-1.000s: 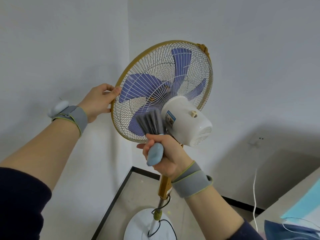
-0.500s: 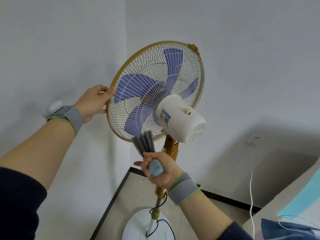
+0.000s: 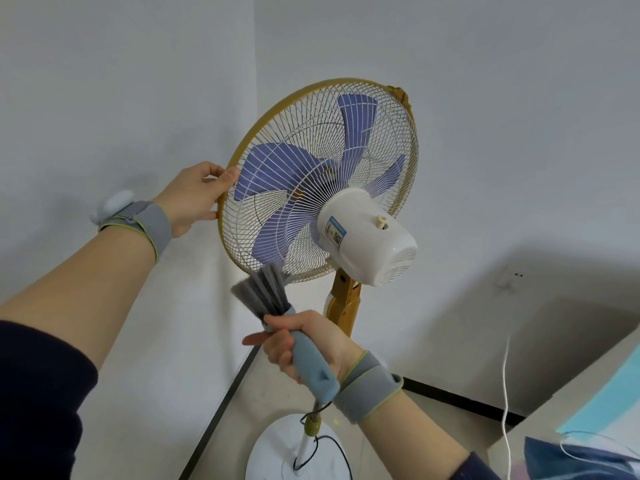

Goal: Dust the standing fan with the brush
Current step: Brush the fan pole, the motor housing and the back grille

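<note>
The standing fan (image 3: 322, 178) faces away from me in a room corner, with a yellow-rimmed wire cage, purple blades and a white motor housing (image 3: 367, 237). My left hand (image 3: 195, 197) grips the cage's left rim. In my right hand (image 3: 308, 344) I hold a brush (image 3: 266, 292) by its blue-grey handle. Its grey bristles point up and touch the lower edge of the rear cage.
The fan's yellow neck (image 3: 344, 303) runs down to a round white base (image 3: 277, 452) on the floor, with a black cord looped there. A white cable (image 3: 506, 386) hangs at the right beside a light-coloured surface (image 3: 571, 403) holding blue items. Walls close in behind and left.
My right hand has drawn the brush down from mid-cage beside the motor to the cage's bottom edge. My left hand keeps its grip on the rim.
</note>
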Available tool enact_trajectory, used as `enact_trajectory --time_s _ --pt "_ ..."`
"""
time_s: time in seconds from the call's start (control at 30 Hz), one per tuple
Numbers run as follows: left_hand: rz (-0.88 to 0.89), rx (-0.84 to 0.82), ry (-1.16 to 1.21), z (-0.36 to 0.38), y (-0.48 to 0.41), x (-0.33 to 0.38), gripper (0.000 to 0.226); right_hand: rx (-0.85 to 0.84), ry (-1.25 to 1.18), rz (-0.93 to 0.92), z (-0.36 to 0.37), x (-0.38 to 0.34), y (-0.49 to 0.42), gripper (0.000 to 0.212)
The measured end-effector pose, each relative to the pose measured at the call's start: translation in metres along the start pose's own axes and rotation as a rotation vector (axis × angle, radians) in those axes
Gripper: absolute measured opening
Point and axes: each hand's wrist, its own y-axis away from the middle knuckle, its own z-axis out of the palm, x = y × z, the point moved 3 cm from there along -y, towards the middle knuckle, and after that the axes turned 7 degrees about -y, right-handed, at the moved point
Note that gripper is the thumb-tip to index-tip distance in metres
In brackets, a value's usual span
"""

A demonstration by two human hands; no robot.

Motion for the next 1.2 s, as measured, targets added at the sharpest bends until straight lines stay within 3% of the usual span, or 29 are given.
enact_trajectory --time_s 0.07,0.27,0.47,0.6,0.8,0.87,1.0,1.1,1.2 --pt "0.001 0.004 0.007 -0.002 0.000 -0.003 0.036 0.044 -0.007 -0.004 -0.014 -0.001 0.005 0.026" --pt "0.007 0.012 -0.007 0.000 0.002 -0.007 0.041 0.201 -0.200 -0.292 -0.018 -0.031 0.005 0.028" --pt "0.005 0.015 0.022 0.002 0.000 -0.004 0.035 0.092 -0.076 -0.183 0.024 -0.013 -0.003 0.052" --pt "0.008 -0.004 0.033 0.002 -0.004 -0.003 0.035 -0.003 -0.020 -0.068 0.033 -0.005 -0.004 0.031" --pt "0.018 0.088 0.042 0.009 -0.013 -0.010 0.048 0.150 0.168 0.007 -0.014 -0.001 0.001 0.021" --pt "0.030 0.127 0.041 0.014 -0.014 -0.011 0.048 0.287 0.321 -0.024 -0.031 -0.002 0.003 0.016" --pt "0.041 0.167 0.081 0.021 -0.017 -0.016 0.042 0.601 0.928 -0.119 -0.057 -0.012 0.010 0.027" --pt "0.040 0.172 0.085 0.027 -0.014 -0.012 0.053 0.682 1.381 -0.104 -0.077 -0.020 0.021 0.031" --pt "0.031 0.189 0.062 0.034 -0.004 -0.006 0.057 0.778 1.850 -0.118 -0.096 -0.030 0.037 0.016"
